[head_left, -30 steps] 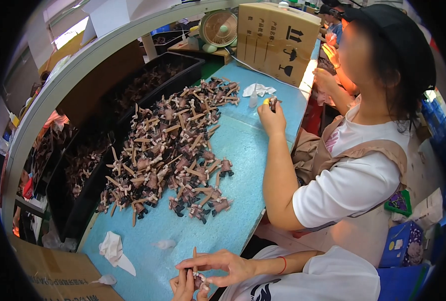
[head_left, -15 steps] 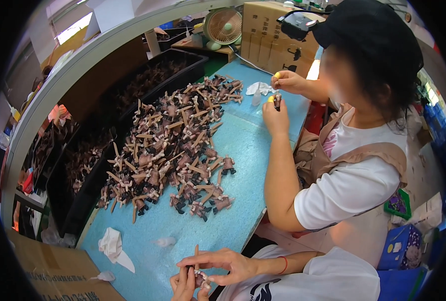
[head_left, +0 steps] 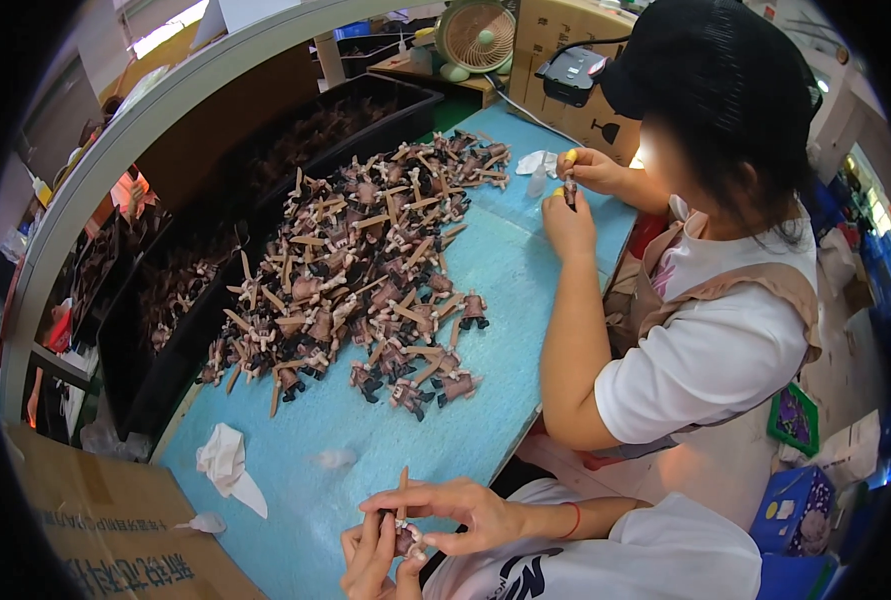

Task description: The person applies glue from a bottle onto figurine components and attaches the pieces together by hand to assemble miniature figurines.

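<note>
A small toy figure with a brown body, pale limbs and a flat brown blade sticking up is held low in front of me. My left hand closes its fingers round it from the left. From the right, my right hand has its thumb and fingers curved about the figure and its blade. Beyond them, a big heap of similar toy figures covers the middle of the blue table.
On my right a co-worker pinches another figure, yellow covers on some fingertips. Crumpled white tissue and a small clear bottle lie nearby. Black bins line the left side. A cardboard box stands at lower left.
The view has shifted slightly, so the heap sits a little higher and further right. My hands still hold the figure, its blade upright. The co-worker's hands have come closer together.
</note>
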`<state>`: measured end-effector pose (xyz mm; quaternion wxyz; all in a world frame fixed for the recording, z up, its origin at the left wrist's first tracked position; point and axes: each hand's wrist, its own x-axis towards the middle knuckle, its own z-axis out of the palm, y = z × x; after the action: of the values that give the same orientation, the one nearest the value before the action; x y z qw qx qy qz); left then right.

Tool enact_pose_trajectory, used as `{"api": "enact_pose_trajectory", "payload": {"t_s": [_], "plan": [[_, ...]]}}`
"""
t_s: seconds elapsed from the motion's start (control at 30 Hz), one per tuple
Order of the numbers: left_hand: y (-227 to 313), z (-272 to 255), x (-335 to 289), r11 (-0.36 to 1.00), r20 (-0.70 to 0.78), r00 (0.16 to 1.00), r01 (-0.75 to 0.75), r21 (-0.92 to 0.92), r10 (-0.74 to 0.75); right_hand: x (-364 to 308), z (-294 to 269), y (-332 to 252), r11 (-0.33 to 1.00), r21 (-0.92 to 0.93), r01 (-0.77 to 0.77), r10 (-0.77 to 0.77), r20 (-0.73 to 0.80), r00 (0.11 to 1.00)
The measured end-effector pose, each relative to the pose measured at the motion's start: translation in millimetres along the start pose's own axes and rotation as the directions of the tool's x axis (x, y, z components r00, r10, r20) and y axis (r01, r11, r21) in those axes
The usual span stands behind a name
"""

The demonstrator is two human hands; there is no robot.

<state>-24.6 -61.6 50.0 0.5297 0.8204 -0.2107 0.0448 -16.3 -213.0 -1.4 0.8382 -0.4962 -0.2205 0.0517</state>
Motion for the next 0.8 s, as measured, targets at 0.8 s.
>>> {"api": "enact_pose_trajectory", "payload": {"t_s": [0.8], "plan": [[-23.1,-0.1,-2.8,0.999,-0.010,1.000,-0.024,-0.039,0.023,4.4,0.9,-5.8,0.999,-0.011,-0.038,0.038,-0.010,0.999]]}}
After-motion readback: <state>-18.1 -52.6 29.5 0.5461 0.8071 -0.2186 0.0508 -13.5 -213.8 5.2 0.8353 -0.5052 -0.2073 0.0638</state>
